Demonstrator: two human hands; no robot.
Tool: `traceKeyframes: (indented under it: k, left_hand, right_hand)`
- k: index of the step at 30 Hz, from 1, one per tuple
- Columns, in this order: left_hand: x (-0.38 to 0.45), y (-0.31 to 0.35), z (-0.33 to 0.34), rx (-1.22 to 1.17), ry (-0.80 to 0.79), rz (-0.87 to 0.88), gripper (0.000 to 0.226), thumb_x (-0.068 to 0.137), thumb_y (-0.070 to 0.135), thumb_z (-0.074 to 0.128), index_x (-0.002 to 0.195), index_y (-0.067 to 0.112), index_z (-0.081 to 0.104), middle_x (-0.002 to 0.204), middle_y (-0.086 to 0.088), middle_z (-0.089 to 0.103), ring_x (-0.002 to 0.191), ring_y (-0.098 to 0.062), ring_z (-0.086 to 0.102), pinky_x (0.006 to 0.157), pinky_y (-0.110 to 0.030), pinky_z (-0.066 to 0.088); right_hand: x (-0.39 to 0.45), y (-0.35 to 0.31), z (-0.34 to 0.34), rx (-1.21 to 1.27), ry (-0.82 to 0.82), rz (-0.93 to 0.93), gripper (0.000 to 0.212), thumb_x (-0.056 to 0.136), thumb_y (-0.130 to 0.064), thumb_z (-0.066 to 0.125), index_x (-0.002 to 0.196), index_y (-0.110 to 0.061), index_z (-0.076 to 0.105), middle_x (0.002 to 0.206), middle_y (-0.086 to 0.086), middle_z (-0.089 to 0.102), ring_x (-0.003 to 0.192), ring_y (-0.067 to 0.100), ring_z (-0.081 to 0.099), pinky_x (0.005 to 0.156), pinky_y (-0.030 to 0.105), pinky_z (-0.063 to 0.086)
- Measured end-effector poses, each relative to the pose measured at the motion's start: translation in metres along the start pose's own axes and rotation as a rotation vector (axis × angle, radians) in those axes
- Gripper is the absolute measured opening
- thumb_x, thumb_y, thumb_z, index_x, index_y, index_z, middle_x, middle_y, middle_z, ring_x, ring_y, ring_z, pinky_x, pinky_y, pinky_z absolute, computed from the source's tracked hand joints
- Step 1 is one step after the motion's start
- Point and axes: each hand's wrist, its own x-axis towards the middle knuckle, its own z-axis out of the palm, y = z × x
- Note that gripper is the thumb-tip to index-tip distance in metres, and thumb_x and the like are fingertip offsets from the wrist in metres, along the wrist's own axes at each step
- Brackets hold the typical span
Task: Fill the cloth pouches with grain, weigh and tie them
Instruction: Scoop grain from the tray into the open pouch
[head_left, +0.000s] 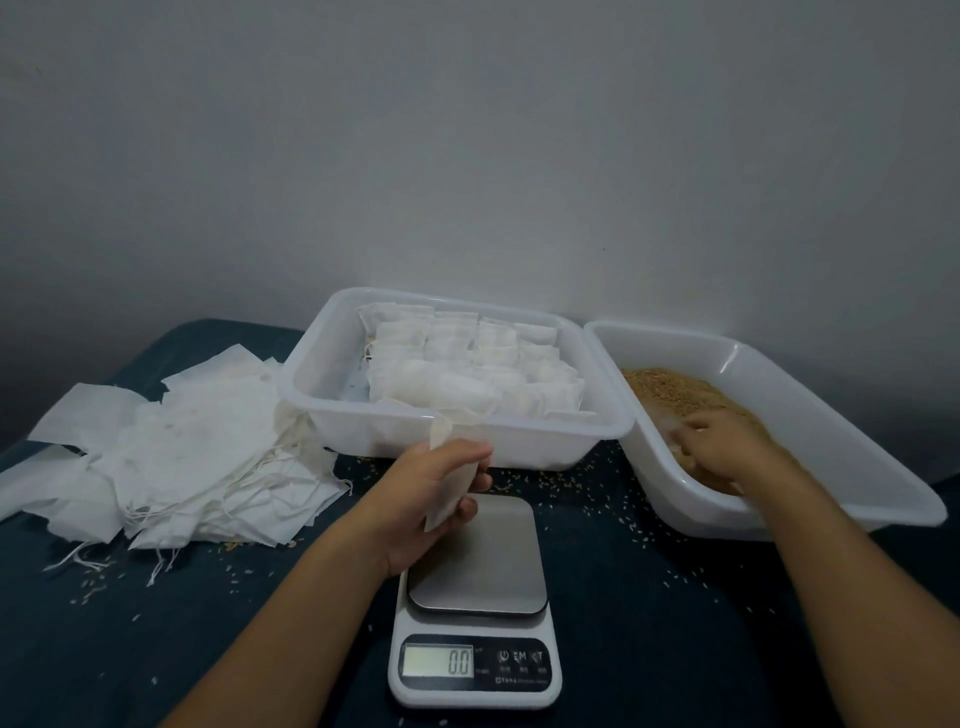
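My left hand (431, 493) holds an empty white cloth pouch (451, 493) above the steel plate of the kitchen scale (475, 566). The scale's display (439, 661) reads 0.0. My right hand (727, 449) reaches into the tilted white tub (810, 415) on the right and is down in the brown grain (675, 389); its fingers are partly buried and blurred. A heap of empty pouches with strings (176, 457) lies on the left. Filled pouches (472, 369) lie packed in the middle tub (332, 364).
Everything stands on a dark blue cloth surface (156, 649) against a grey wall. Loose grains (587, 493) are scattered around the scale and between the tubs. The grain tub leans with its near rim overhanging to the right.
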Motion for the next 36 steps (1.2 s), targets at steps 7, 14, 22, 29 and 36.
traceKeyframes:
  k: [7, 14, 22, 29, 36]
  left_hand:
    - [0.014, -0.014, -0.007, 0.490, 0.250, 0.276, 0.026, 0.079, 0.033, 0.083, 0.101, 0.024, 0.072, 0.075, 0.011, 0.069, 0.065, -0.004, 0.059, 0.055, -0.017, 0.046]
    - [0.019, -0.017, -0.012, 0.652, 0.336, 0.407, 0.020, 0.083, 0.026, 0.084, 0.091, 0.025, 0.066, 0.075, 0.015, 0.069, 0.057, 0.004, 0.058, 0.050, -0.011, 0.044]
    - [0.020, -0.016, -0.014, 0.647, 0.349, 0.438, 0.023, 0.080, 0.024, 0.086, 0.087, 0.025, 0.064, 0.073, 0.017, 0.068, 0.058, 0.004, 0.057, 0.052, -0.011, 0.044]
    - [0.019, -0.013, -0.013, 0.623, 0.332, 0.449, 0.022, 0.081, 0.020, 0.085, 0.089, 0.021, 0.064, 0.072, 0.016, 0.068, 0.057, 0.004, 0.057, 0.050, -0.011, 0.043]
    - [0.020, -0.015, -0.012, 0.663, 0.311, 0.435, 0.026, 0.082, 0.023, 0.087, 0.085, 0.026, 0.061, 0.072, 0.019, 0.068, 0.059, 0.005, 0.057, 0.053, -0.010, 0.043]
  right_hand:
    - [-0.015, 0.000, -0.012, 0.437, 0.135, 0.015, 0.011, 0.097, -0.035, 0.066, 0.094, -0.030, 0.076, 0.085, 0.008, 0.074, 0.060, 0.023, 0.054, 0.059, 0.036, 0.047]
    - [-0.051, -0.029, -0.038, 0.654, 0.218, -0.168, 0.026, 0.092, -0.049, 0.073, 0.113, -0.035, 0.077, 0.087, -0.004, 0.075, 0.056, 0.010, 0.056, 0.049, 0.023, 0.048]
    - [-0.104, -0.063, -0.061, 0.524, -0.262, -0.426, 0.043, 0.074, -0.055, 0.079, 0.113, -0.037, 0.081, 0.076, -0.002, 0.069, 0.049, 0.011, 0.039, 0.045, 0.022, 0.036]
    - [-0.132, -0.089, -0.087, 0.235, -0.400, -0.525, 0.033, 0.078, -0.053, 0.077, 0.110, -0.043, 0.081, 0.074, -0.002, 0.067, 0.053, 0.015, 0.041, 0.051, 0.024, 0.041]
    - [-0.143, -0.113, -0.102, 0.130, -0.405, -0.551, 0.025, 0.077, -0.051, 0.079, 0.101, -0.048, 0.083, 0.060, -0.002, 0.056, 0.051, 0.012, 0.043, 0.051, 0.026, 0.043]
